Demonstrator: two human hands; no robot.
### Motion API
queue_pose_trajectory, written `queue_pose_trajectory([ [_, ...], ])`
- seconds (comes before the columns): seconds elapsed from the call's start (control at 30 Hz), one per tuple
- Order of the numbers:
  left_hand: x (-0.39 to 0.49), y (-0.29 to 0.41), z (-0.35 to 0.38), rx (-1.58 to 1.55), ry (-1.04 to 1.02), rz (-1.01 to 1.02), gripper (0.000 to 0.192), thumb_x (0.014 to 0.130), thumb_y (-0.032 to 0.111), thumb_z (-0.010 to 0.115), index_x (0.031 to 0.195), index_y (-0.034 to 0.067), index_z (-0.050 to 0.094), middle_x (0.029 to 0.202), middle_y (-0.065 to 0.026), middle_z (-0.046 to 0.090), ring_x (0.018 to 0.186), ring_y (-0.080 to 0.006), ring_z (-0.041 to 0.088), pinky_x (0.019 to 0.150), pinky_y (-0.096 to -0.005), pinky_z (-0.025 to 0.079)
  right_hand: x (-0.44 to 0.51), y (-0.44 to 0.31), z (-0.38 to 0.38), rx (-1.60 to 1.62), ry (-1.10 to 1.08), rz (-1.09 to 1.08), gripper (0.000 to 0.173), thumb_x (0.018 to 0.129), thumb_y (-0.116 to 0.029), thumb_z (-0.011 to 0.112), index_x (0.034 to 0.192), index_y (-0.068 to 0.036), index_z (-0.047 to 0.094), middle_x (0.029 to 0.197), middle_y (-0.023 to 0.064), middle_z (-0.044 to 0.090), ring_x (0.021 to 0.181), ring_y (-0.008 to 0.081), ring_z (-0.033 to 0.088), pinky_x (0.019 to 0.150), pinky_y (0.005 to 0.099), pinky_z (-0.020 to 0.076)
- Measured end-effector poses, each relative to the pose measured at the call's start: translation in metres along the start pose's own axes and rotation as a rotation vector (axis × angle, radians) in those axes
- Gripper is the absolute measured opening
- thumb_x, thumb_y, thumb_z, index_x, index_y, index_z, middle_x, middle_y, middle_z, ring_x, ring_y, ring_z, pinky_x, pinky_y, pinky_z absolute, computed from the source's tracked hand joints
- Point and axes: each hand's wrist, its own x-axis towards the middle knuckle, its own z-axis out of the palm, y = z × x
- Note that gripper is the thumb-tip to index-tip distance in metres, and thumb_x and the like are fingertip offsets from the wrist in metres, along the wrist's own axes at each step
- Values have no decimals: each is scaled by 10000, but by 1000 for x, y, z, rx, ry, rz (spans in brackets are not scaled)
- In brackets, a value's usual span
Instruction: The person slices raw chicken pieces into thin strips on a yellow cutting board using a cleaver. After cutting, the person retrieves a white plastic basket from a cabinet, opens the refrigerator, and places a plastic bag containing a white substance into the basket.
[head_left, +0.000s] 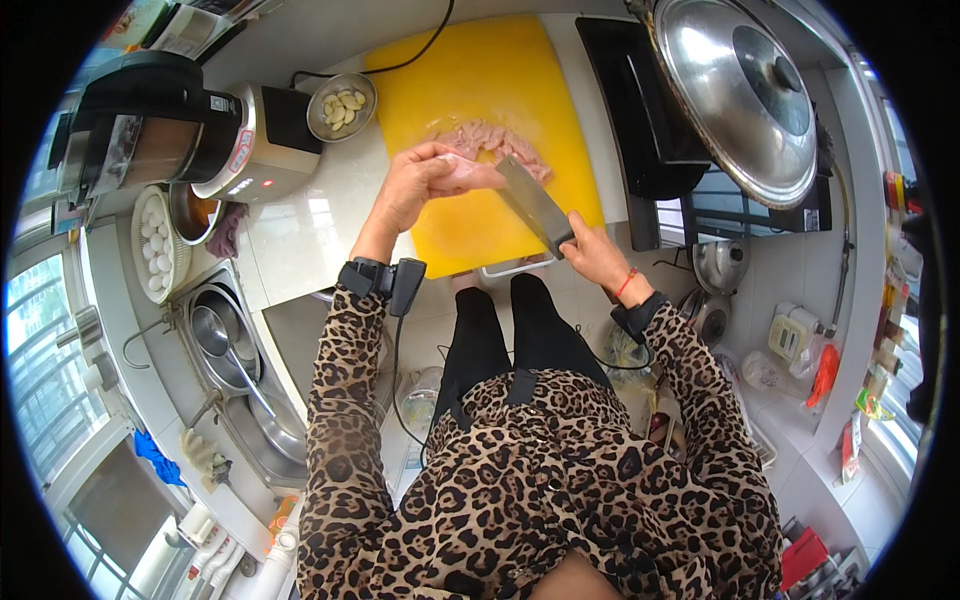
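Observation:
My left hand grips a pale pink piece of raw meat, which looks like chicken breast, over a yellow cutting board. In my right hand is the dark handle of a cleaver. The cleaver's blade points up and to the left, its far end at the right tip of the meat piece; whether it touches the meat I cannot tell. Just beyond, sliced raw meat lies in a curved heap on the board.
A metal bowl of peeled garlic cloves stands left of the board, beside a kitchen appliance. Farther left are a basket of eggs and a sink with a metal ladle. A lidded wok sits on the right.

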Motion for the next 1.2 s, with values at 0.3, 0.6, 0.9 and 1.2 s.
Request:
queue_pose_trajectory([
  [0.3, 3, -95, -4, 634, 243, 84, 312, 851, 31, 636, 1139, -74, 691, 922, -181, 727, 716, -229, 708, 703, -327, 562, 0, 6, 3, -54, 39, -20, 335, 903, -78, 627, 1141, 33, 419, 819, 283, 691, 834, 482, 672, 698, 485, 521],
  [0.6, -18, -116, 6, 1086, 686, 500, 309, 779, 7, 660, 1084, 22, 706, 1101, -137, 664, 1043, -353, 624, 895, -450, 521, -1, -6, 1, -129, 17, 4, 294, 904, -69, 606, 1114, 0, 412, 787, 302, 657, 814, 522, 629, 681, 543, 491],
  [0.9, -6, -147, 75, 1347, 447, 767, 301, 754, 43, 671, 1047, 98, 709, 1107, -75, 660, 1160, -301, 568, 1043, -460, 404, -1, -18, -13, -287, 63, -97, 306, 863, -25, 585, 1113, -13, 409, 722, 305, 617, 759, 531, 610, 650, 607, 462],
  [1.2, -40, -143, 54, 1131, 438, 811, 298, 756, -18, 672, 1036, 70, 726, 1094, -82, 687, 1080, -319, 614, 985, -472, 460, 1, -35, -31, -156, 87, -82, 272, 868, -27, 599, 1062, -19, 408, 707, 302, 614, 744, 531, 609, 648, 603, 470],
])
